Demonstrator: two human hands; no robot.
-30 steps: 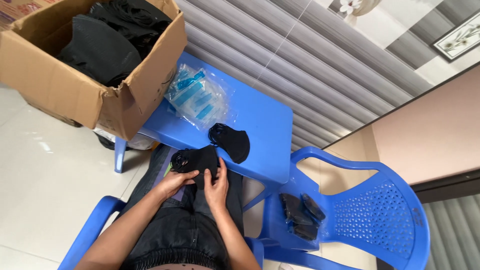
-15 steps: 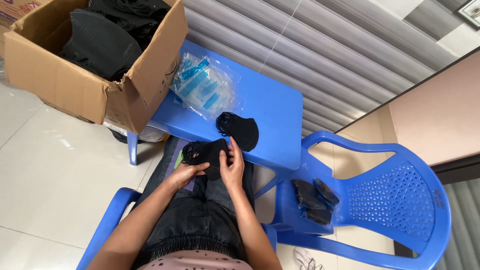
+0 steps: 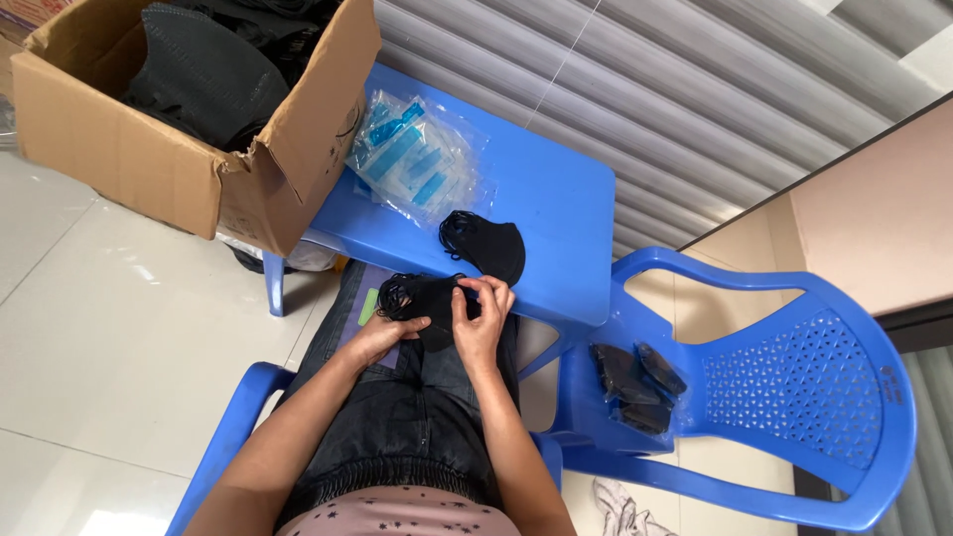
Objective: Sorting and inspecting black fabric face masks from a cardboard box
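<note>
A stack of black face masks [image 3: 415,296] rests over my lap at the near edge of the blue plastic table [image 3: 556,189]. My left hand [image 3: 385,335] grips the stack from below. My right hand [image 3: 480,318] pinches its right side with the fingers curled over the top. A single black mask [image 3: 488,244] lies flat on the table just beyond my hands. Clear plastic bags with blue printing [image 3: 415,159] lie further back on the table.
An open cardboard box [image 3: 189,149] full of black masks stands at the table's left end. A blue plastic chair [image 3: 784,397] on the right holds several packed black masks [image 3: 635,382] on its seat. I sit in another blue chair [image 3: 223,437] on a white tiled floor.
The view has shifted slightly. My hands stay on the mask stack, with the fingers of the right hand working along its edge.
</note>
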